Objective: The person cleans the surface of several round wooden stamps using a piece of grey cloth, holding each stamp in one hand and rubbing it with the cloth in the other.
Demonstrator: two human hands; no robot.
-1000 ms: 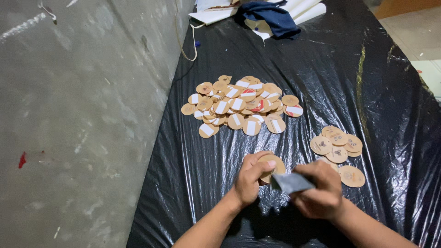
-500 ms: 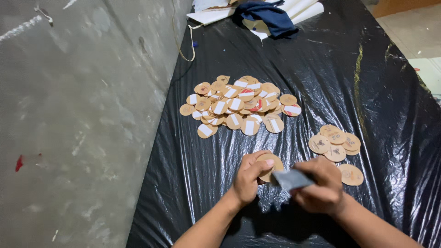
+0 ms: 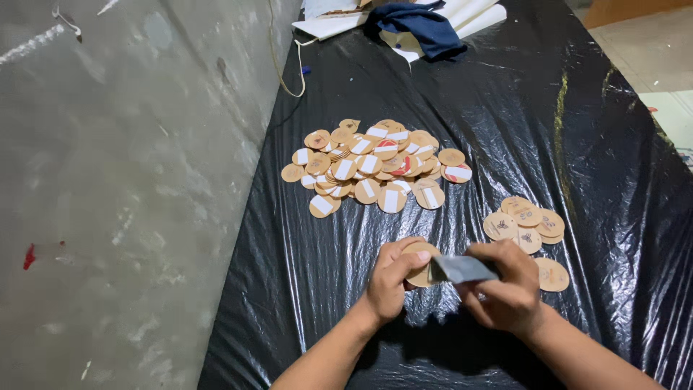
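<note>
My left hand (image 3: 390, 278) pinches a round tan cardboard disc (image 3: 420, 264) just above the black plastic sheet (image 3: 491, 108). A small grey flat piece (image 3: 462, 269) is gripped in my right hand (image 3: 505, 289), its end touching the disc's right edge. Beyond my hands lies a large heap of discs with white strips (image 3: 375, 166). To the right sits a smaller pile of plain printed discs (image 3: 525, 222), with one loose disc (image 3: 552, 274) beside my right hand.
A grey concrete floor (image 3: 115, 202) runs along the left of the sheet. At the far end lie white papers (image 3: 339, 22), a dark blue cloth (image 3: 426, 25) and a thin cord (image 3: 285, 65).
Both hands have stayed in nearly the same spot, working the grey piece against the disc. The piles have not moved.
</note>
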